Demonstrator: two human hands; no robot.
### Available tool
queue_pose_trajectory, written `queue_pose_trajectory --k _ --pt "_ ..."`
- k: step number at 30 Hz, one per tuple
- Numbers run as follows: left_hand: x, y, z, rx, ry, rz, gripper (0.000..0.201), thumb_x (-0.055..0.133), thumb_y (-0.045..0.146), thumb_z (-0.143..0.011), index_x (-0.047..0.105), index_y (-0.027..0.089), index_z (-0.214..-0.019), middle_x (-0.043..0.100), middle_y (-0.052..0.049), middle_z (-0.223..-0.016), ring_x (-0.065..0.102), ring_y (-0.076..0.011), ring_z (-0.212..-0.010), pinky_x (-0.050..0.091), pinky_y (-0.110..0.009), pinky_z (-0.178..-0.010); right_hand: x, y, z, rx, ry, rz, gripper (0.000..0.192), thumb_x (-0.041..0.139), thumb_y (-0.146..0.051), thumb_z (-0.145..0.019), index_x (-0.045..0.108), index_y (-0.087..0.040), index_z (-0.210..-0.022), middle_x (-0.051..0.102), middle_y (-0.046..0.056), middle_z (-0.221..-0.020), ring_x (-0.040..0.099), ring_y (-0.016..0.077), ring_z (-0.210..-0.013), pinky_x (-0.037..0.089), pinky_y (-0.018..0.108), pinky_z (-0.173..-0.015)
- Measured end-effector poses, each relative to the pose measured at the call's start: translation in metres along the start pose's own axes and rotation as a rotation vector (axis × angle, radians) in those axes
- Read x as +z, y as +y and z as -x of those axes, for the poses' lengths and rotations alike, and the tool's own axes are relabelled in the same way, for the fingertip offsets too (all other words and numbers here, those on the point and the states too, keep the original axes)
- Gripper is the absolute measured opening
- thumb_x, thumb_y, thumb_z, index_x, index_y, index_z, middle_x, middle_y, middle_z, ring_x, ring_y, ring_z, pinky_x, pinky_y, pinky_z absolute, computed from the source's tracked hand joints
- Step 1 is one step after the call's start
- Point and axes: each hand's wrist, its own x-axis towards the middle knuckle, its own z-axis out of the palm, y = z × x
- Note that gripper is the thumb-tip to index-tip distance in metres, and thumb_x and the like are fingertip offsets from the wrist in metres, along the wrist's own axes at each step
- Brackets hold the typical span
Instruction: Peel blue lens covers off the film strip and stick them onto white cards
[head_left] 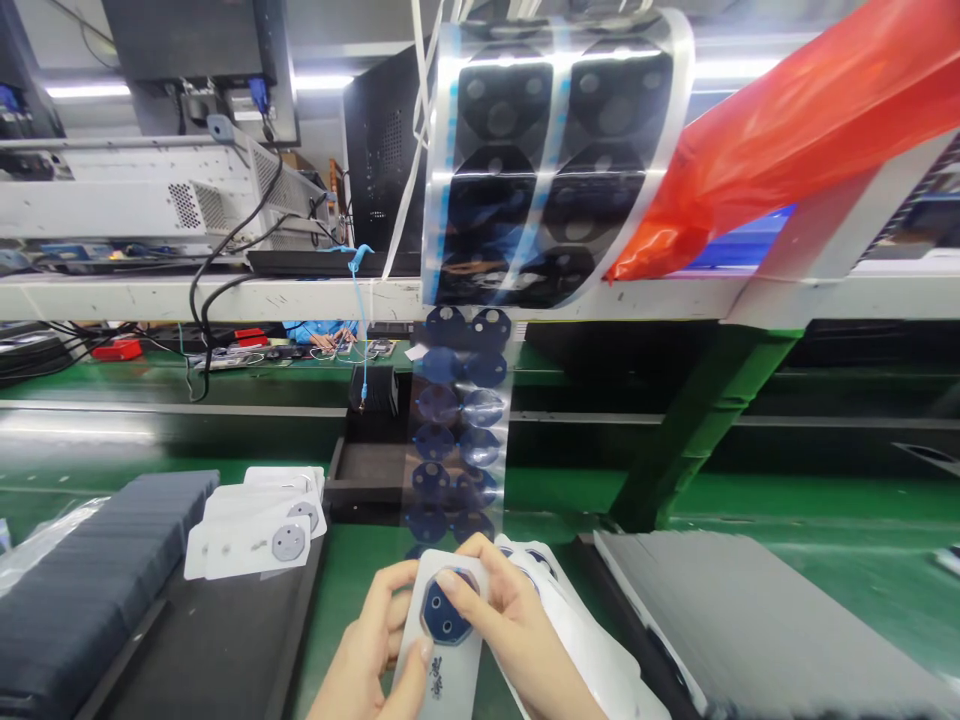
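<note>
Plate (448, 640) is the white one with a blue round sticker (444, 610) on it, held low in the middle of the shot, right in front of the person, above the green tabletop (825, 520).

Going from the left: a dark stack of flat pieces (97, 570) sits at the near left, with a small pile of white plates (259, 530) just right of it, each with a grey round spot. Both lie on a dark tray (225, 650).

Next comes the left hand (371, 650). Its fingers are wrapped around the left edge of the plate, thumb lying on the face, so it's gripping it. Right beside it, the right hand (510, 630) has its fingers curled down on the plate's top edge, fingertips pressing just by the sticker, so it's also closed on the plate. Under that hand there's a fan of more white plates (592, 650) with blue stickers peeking out.

Straight behind the hands, a clear strip (457, 430) of blue stickers hangs down from a big roll (555, 160) up top. A dark box (371, 470) stands just left of the strip.

Further right, a grey slab (750, 620) lies on the near right, and a red plastic bag (810, 130) hangs across the upper right. Far back on the left, someone else's hands (330, 338) work at another bench.
</note>
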Motion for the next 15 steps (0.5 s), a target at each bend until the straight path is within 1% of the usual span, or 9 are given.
queue_pose_trajectory --k 4,7,9,10,11,12,13,14,15 --pt "0.004 -0.003 -0.004 0.05 0.116 0.085 0.051 0.078 0.053 -0.082 0.059 0.023 -0.119 0.08 -0.013 -0.113 0.078 -0.0267 -0.094 0.06 -0.029 -0.078 0.01 0.003 0.001 -0.001 0.025 -0.083 0.052 0.089 -0.046 -0.071 0.054 -0.026 -0.105 0.071 -0.004 -0.086 0.067 0.014 -0.069 0.052 0.024 -0.065" --pt "-0.013 0.005 -0.011 0.18 0.201 -0.03 0.036 0.074 0.044 -0.088 0.061 0.024 -0.116 0.076 -0.012 -0.125 0.07 -0.0296 -0.116 0.056 -0.035 -0.097 0.006 -0.004 0.003 -0.006 -0.042 -0.018 0.042 0.081 -0.051 -0.08 0.058 -0.023 -0.102 0.075 0.002 -0.094 0.073 0.0181 -0.074 0.056 0.029 -0.07" --pt "-0.044 0.011 -0.023 0.283 0.179 -0.356 0.028 0.069 0.038 -0.092 0.066 0.026 -0.118 0.068 -0.01 -0.138 0.057 -0.03 -0.135 0.041 -0.04 -0.116 -0.011 -0.015 0.002 -0.019 -0.035 0.089 0.039 0.077 -0.053 -0.083 0.059 -0.022 -0.095 0.076 0.004 -0.091 0.075 0.0207 -0.08 0.057 0.029 -0.071" --pt "-0.064 0.012 -0.032 0.314 0.147 -0.597 0.034 0.066 0.037 -0.093 0.063 0.028 -0.126 0.062 -0.009 -0.146 0.047 -0.0309 -0.143 0.028 -0.046 -0.124 -0.025 -0.022 0.0 -0.025 -0.015 0.147 0.04 0.077 -0.055 -0.083 0.06 -0.022 -0.098 0.077 0.006 -0.094 0.076 0.0223 -0.083 0.058 0.03 -0.072" --pt "-0.086 0.012 -0.043 0.354 0.14 -0.828 0.039 0.066 0.038 -0.091 0.061 0.028 -0.129 0.06 -0.009 -0.147 0.046 -0.0327 -0.144 0.024 -0.051 -0.125 -0.041 -0.029 -0.002 -0.019 -0.002 0.219 0.042 0.076 -0.057 -0.083 0.059 -0.023 -0.1 0.077 0.007 -0.099 0.076 0.0236 -0.087 0.059 0.032 -0.074" --pt "-0.109 0.009 -0.055 0.308 0.174 -1.055 0.04 0.063 0.035 -0.091 0.058 0.028 -0.13 0.054 -0.009 -0.152 0.044 -0.0317 -0.145 0.028 -0.051 -0.123 -0.059 -0.036 -0.004 -0.004 -0.012 0.31 0.043 0.074 -0.059 -0.083 0.058 -0.023 -0.103 0.076 0.008 -0.103 0.075 0.0254 -0.092 0.06 0.035 -0.078" --pt "-0.13 0.003 -0.067 0.179 0.225 -1.284 0.043 0.064 0.032 -0.088 0.056 0.028 -0.13 0.047 -0.009 -0.157 0.042 -0.0297 -0.146 0.034 -0.047 -0.12 -0.078 -0.041 -0.007 0.013 -0.02 0.399 0.045 0.074 -0.06 -0.083 0.057 -0.023 -0.103 0.076 0.009 -0.104 0.075 0.0269 -0.095 0.06 0.037 -0.081" --pt "-0.15 -0.004 -0.078 0.092 0.29 -1.361 0.048 0.071 0.024 -0.078 0.059 0.023 -0.124 0.041 -0.015 -0.159 0.037 -0.0353 -0.148 0.032 -0.051 -0.12 -0.097 -0.045 -0.011 0.033 -0.04 0.474 0.047 0.073 -0.064 -0.081 0.056 -0.024 -0.101 0.076 0.009 -0.104 0.075 0.0276 -0.093 0.06 0.038 -0.079" --pt "-0.167 -0.012 -0.088 0.022 0.345 -1.403 0.056 0.078 0.015 -0.064 0.061 0.019 -0.118 0.037 -0.022 -0.16 0.03 -0.0453 -0.15 0.028 -0.061 -0.118 -0.115 -0.047 -0.015 0.092 -0.06 0.523 0.048 0.07 -0.065 -0.081 0.055 -0.025 -0.1 0.075 0.009 -0.105 0.076 0.0283 -0.091 0.061 0.039 -0.076"
